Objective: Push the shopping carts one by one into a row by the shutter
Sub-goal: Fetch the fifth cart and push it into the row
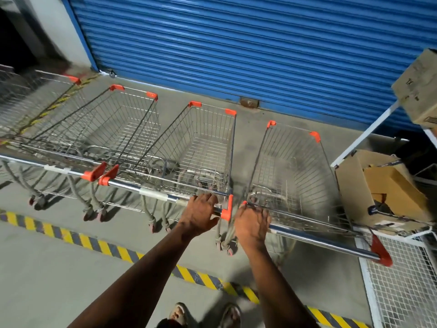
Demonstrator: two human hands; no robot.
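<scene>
Several wire shopping carts with orange corner caps stand side by side facing the blue shutter (236,43). My left hand (201,214) grips the right end of the handle of the third cart (203,147). My right hand (251,226) grips the left end of the handle of the rightmost cart (295,171). These two carts nearly touch at their handle ends. Further left stand another cart (113,129) and a blurred one (28,98) at the frame's edge.
A white wire cage (399,280) and open cardboard boxes (378,190) crowd the right side, touching the rightmost cart's handle end. A box (421,86) sits higher up on a white frame. A yellow-and-black stripe (113,249) crosses the concrete floor behind the carts. My sandalled feet (205,314) show below.
</scene>
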